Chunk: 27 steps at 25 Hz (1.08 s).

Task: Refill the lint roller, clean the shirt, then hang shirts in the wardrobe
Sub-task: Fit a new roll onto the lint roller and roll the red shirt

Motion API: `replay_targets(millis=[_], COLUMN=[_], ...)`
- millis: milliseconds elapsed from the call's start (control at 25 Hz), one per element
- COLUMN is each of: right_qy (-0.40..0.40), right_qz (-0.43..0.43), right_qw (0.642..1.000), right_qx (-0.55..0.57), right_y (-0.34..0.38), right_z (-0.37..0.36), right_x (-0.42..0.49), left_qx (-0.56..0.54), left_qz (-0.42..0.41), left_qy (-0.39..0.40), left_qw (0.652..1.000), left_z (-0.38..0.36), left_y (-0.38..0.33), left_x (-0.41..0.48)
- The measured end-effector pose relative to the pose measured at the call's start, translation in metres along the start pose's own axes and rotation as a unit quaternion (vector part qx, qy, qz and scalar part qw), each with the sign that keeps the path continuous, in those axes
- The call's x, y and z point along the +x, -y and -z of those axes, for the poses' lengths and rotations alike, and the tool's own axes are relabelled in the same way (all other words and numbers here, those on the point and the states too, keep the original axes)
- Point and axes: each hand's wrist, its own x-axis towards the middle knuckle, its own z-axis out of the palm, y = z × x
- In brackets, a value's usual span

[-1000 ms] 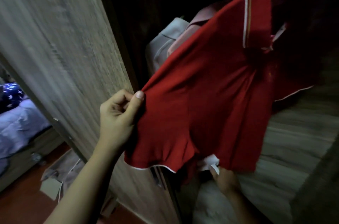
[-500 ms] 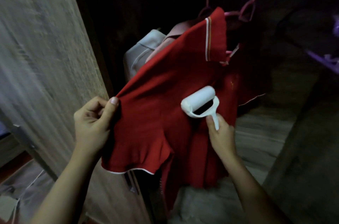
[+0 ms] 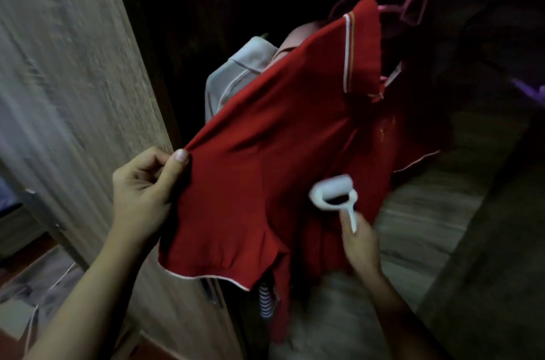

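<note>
Red shirt (image 3: pixel 277 159) is hanging from a pink hanger (image 3: pixel 413 10) at upper right of the frame, inside the dark wardrobe, spreading down across centre. Left hand (image 3: pixel 144 197) at centre left is pinching the shirt's sleeve edge between thumb and curled fingers, pulling the cloth taut toward the wooden door (image 3: pixel 70 88). Right hand (image 3: pixel 358 244) at lower centre right is gripping the handle of the white lint roller (image 3: pixel 331 193); the roller head is sitting just above the fingers, lying against the shirt front, blurred. Pale shirts (image 3: pixel 250 64) are hanging behind the red one.
</note>
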Motion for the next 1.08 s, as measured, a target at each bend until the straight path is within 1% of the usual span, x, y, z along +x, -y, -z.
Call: replay_targets(millis=[120, 160, 200, 240, 320, 400, 440, 480, 520, 640, 720, 800, 880, 960, 1080], right_qy=[-0.099, -0.114, -0.109, -0.085, 0.028, 0.161, 0.191, 0.201, 0.198, 0.136, 0.080, 0.012, -0.018, -0.003, 0.077], right_qz=[0.085, 0.095, 0.086, 0.067, 0.021, -0.008, -0.014, -0.031, -0.039, -0.043, -0.017, 0.012, 0.024, 0.021, -0.001], right_qw=[0.989, 0.986, 0.987, 0.992, 0.999, 0.980, 0.973, 0.970, 0.972, 0.987, 0.994, 0.998, 0.999, 1.000, 0.997], right_qx=[0.068, 0.079, 0.077, 0.058, -0.018, -0.115, -0.130, -0.129, -0.122, -0.071, -0.076, -0.056, -0.030, -0.006, 0.007], right_y=[0.060, 0.062, 0.058, 0.045, -0.004, -0.060, -0.085, -0.094, -0.095, -0.053, -0.023, 0.006, 0.021, 0.021, -0.009], right_z=[0.037, 0.038, 0.034, 0.022, -0.014, -0.044, -0.053, -0.052, -0.047, -0.007, 0.023, 0.049, 0.061, 0.057, 0.019], right_x=[0.039, 0.047, 0.049, 0.045, 0.020, -0.011, -0.020, -0.025, -0.024, 0.016, 0.066, 0.105, 0.128, 0.131, 0.094], left_qx=[0.005, 0.003, 0.002, 0.003, 0.019, 0.029, 0.030, 0.030, 0.029, 0.023, 0.019, 0.023, 0.030, 0.032, 0.038], left_qz=[-0.010, -0.014, -0.018, -0.022, -0.028, -0.022, -0.022, -0.025, -0.028, -0.018, -0.018, -0.017, -0.016, -0.018, -0.017], left_qy=[-0.012, -0.015, -0.017, -0.018, -0.019, -0.021, -0.022, -0.023, -0.023, -0.027, -0.029, -0.031, -0.034, -0.036, -0.035], left_qw=[1.000, 1.000, 1.000, 1.000, 0.999, 0.999, 0.999, 0.999, 0.999, 0.999, 0.999, 0.999, 0.999, 0.999, 0.999], left_z=[-0.001, -0.001, -0.002, -0.002, -0.002, -0.002, -0.003, -0.003, -0.003, -0.003, -0.003, -0.002, -0.002, -0.001, 0.001], left_y=[0.001, 0.002, 0.003, 0.003, 0.006, 0.008, 0.008, 0.007, 0.007, 0.007, 0.009, 0.010, 0.010, 0.011, 0.010], left_x=[-0.001, -0.002, -0.002, -0.003, -0.003, -0.003, -0.003, -0.003, -0.003, -0.002, -0.002, -0.002, -0.003, -0.003, -0.002])
